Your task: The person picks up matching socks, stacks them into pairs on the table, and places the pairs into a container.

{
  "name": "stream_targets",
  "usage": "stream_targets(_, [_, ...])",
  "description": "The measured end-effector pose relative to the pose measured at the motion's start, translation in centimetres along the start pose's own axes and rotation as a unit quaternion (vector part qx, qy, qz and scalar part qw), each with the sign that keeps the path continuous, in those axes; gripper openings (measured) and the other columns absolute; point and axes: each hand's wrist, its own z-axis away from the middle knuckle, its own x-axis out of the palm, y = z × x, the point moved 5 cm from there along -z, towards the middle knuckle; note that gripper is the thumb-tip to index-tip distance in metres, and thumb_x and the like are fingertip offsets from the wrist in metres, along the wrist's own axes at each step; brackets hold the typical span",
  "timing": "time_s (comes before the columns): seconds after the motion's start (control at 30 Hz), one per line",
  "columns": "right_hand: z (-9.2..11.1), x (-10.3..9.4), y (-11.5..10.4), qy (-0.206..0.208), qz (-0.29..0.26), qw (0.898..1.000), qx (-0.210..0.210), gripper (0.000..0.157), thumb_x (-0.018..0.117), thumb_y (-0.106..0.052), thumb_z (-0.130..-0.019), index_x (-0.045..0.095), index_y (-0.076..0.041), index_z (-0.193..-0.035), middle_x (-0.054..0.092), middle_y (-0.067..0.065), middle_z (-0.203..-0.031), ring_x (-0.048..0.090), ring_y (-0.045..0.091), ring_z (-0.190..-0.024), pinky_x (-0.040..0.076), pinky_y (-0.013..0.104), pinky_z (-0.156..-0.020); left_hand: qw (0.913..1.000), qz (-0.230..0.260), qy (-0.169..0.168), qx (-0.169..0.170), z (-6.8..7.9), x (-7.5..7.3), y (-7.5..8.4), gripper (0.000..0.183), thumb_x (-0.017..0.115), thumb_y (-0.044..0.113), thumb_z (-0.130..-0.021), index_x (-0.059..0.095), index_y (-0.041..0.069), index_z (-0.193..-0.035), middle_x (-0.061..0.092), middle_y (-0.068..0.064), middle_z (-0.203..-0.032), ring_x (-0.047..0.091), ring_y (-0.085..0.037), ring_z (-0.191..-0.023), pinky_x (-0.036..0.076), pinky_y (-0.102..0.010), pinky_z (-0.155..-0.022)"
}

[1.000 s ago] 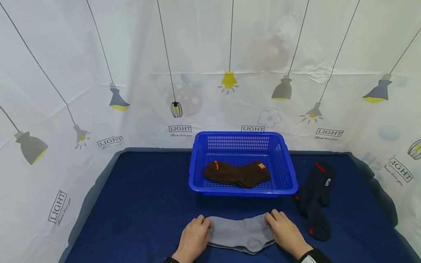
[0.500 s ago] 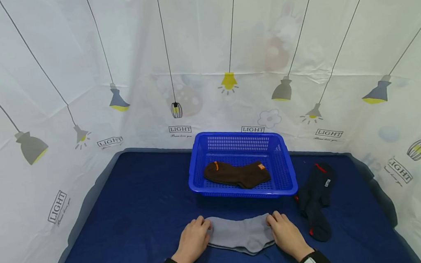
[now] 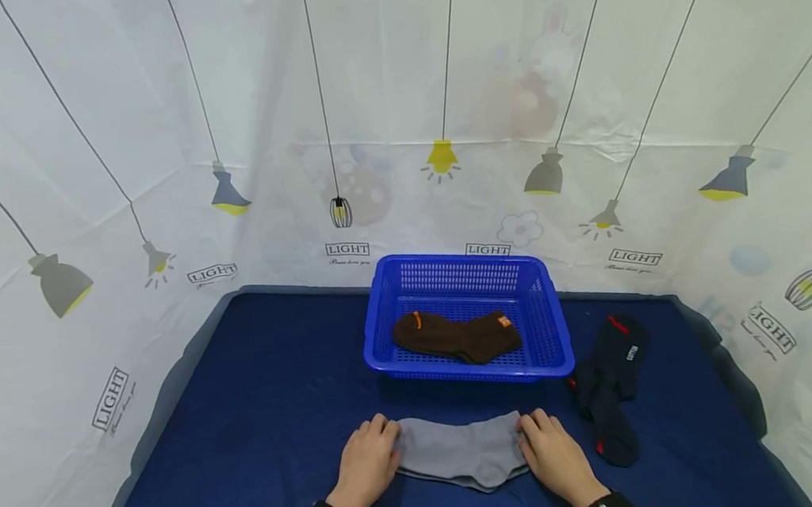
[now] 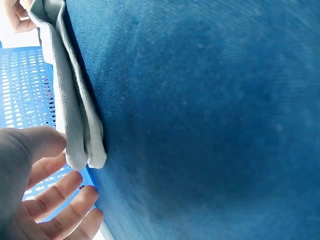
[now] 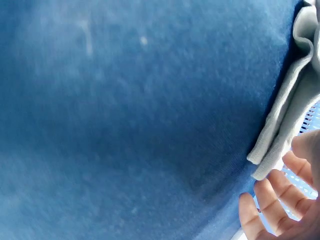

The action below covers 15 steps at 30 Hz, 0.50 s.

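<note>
resting as before, both released grips, left hand, right hand, flanking grey sock

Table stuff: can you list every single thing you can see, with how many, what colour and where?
Grey socks: one stacked pair, grey, flat on the table near the front, between the hands.
Basket: one, blue, mid-table behind the grey socks.
Brown socks: one pair, brown with orange tags, inside the basket.
Dark socks: one pair, navy with red marks, on the table right of the basket.
Table: one, dark blue cloth.
Curtain: white, printed with lamps, around the table.
Left hand: one, at the grey socks' left end.
Right hand: one, at their right end.
</note>
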Motion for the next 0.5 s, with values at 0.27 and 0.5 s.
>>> stream_targets(0.27, [1.1,0.3,0.3,-0.013,0.009,1.000,0.016,0.019,0.071,-0.013,-0.074,0.056,-0.015,-0.086,0.044,-0.003,-0.079,0.044,0.015,-0.068,0.039,0.030,-0.056,0.9999,0.005,0.011,-0.008,0.8,0.2,-0.2,0.027,0.077,0.020,-0.066,0.062,0.015,-0.088,0.053,0.000,-0.080,0.051,-0.018,-0.068,0.042,-0.032,-0.057])
stream_targets(0.5, [1.5,-0.4,-0.6,-0.011,0.006,1.000,-0.025,0.024,0.075,-0.015,-0.069,0.057,-0.018,-0.085,0.046,-0.006,-0.081,0.042,0.010,-0.069,0.037,0.026,-0.057,0.9997,0.005,0.026,-0.001,1.2,-0.2,0.2,0.027,0.078,0.019,-0.064,0.061,0.016,-0.085,0.051,0.001,-0.080,0.048,-0.016,-0.068,0.041,-0.030,-0.058])
